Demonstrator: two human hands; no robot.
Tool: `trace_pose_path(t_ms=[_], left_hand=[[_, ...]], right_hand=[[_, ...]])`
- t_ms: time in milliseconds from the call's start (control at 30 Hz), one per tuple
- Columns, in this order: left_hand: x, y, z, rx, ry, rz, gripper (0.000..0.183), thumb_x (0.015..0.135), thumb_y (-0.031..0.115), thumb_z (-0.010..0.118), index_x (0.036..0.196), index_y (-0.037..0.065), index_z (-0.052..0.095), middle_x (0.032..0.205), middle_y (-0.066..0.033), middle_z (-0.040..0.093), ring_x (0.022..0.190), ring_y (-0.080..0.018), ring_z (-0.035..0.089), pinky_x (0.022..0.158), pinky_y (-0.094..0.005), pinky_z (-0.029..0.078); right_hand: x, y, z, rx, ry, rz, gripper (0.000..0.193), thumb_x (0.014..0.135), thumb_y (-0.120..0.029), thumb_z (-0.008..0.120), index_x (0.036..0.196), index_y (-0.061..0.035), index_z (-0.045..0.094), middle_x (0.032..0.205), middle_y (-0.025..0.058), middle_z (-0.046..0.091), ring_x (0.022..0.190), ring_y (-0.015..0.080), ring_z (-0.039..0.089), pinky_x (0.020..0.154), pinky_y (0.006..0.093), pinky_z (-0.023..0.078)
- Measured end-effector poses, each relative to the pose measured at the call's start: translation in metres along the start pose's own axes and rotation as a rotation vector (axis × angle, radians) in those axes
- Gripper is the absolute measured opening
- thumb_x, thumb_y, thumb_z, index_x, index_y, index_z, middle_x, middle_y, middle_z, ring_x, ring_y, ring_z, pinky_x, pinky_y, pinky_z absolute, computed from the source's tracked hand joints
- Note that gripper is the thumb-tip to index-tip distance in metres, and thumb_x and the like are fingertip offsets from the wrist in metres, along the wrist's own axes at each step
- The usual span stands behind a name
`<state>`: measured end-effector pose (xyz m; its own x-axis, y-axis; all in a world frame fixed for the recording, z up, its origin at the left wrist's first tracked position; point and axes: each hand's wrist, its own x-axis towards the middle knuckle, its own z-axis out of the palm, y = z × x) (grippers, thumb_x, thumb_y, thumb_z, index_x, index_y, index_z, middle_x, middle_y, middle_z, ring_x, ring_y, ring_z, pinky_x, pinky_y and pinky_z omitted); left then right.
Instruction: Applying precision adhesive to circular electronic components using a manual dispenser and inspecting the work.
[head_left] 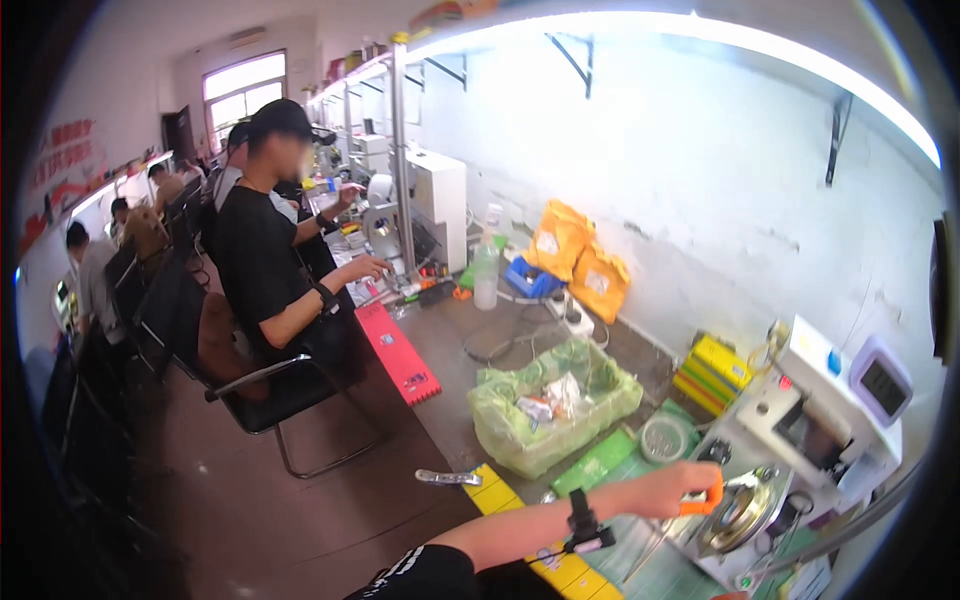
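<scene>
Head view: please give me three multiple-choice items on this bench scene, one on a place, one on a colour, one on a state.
1. Where does the green-lined bin stand?
A. on the floor
B. on the bench, left of the white machine
C. on a chair

2. What colour is the handle under the person's hand?
A. orange
B. blue
C. black

3. How is that hand set on the handle?
A. flat on the bench, apart from it
B. closed around it
C. hovering open above it

Answers: 1 B, the bin sits on the brown benchtop with the machine to its right. 2 A, the lever's grip shows bright orange between the fingers. 3 B, the fingers wrap the grip. Which of the person's hands it is cannot be told for sure; the forearm comes in from the lower left.
</scene>
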<state>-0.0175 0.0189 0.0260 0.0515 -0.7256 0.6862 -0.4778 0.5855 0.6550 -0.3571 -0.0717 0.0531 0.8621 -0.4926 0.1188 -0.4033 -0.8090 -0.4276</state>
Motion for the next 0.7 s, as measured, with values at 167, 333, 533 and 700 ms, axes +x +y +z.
trace_pose_path(t_ms=[167,333,533,700], left_hand=[[-0.005,0.035,0.007,0.358,0.118,0.129,0.014,0.089,0.008,0.069,0.096,0.004,0.057,0.098,-0.0105,0.055,0.095,-0.0321,0.057,0.088,-0.0410,0.046],[0.005,0.050,0.012,0.497,0.090,0.229,0.011,0.088,0.006,0.064,0.094,0.002,0.057,0.099,-0.0108,0.056,0.096,-0.0317,0.057,0.090,-0.0402,0.044],[0.013,0.036,0.044,0.604,0.009,0.205,0.010,0.089,0.006,0.064,0.092,0.003,0.055,0.094,-0.0101,0.055,0.094,-0.0298,0.057,0.089,-0.0399,0.045],[-0.039,0.113,-0.043,0.348,0.310,0.135,0.015,0.087,0.001,0.069,0.098,0.003,0.059,0.098,-0.0120,0.059,0.096,-0.0327,0.061,0.085,-0.0418,0.047]], right_hand=[[0.023,0.027,-0.034,-0.385,0.526,-0.024,0.023,0.085,-0.014,0.075,0.102,-0.0029,0.063,0.100,0.0185,0.061,0.097,0.0414,0.056,0.084,0.0499,0.046],[0.038,0.037,-0.043,-0.447,0.714,0.027,0.011,0.085,-0.006,0.067,0.090,-0.0036,0.058,0.094,0.0186,0.056,0.093,0.0415,0.055,0.082,0.0506,0.045],[0.012,0.108,-0.002,-0.463,0.837,0.131,0.006,0.090,-0.003,0.065,0.090,-0.0031,0.060,0.089,0.0196,0.055,0.087,0.0402,0.056,0.075,0.0490,0.047],[-0.018,0.028,-0.020,-0.129,0.806,0.326,0.009,0.093,-0.001,0.068,0.101,-0.0004,0.064,0.094,0.0174,0.066,0.086,0.0329,0.066,0.075,0.0402,0.054]])
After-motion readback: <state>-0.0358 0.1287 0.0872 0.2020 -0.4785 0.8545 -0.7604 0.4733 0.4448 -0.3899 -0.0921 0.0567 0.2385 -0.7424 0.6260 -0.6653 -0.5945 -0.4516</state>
